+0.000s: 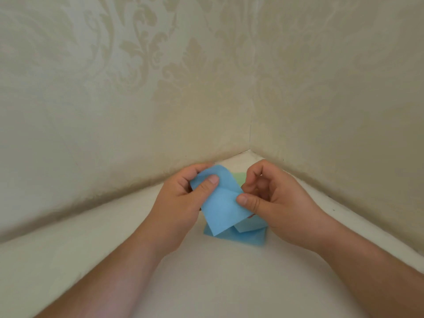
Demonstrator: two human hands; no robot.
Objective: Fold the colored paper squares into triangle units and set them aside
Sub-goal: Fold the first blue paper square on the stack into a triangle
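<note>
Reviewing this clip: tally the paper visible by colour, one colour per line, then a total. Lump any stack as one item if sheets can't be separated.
Blue paper: 2, the piece held in both hands and the blue stack lying under it on the surface; its sheets cannot be counted.
Green paper: 1, a green piece partly hidden behind the hands.
Total: 3 visible paper items.

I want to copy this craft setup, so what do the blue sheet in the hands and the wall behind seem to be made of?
Blue sheet: thin matte paper, it seems; it holds a sharp crease and bends under the thumbs. Wall: probably cream wallpaper with a faint sheen; a raised leafy pattern shows.
</note>
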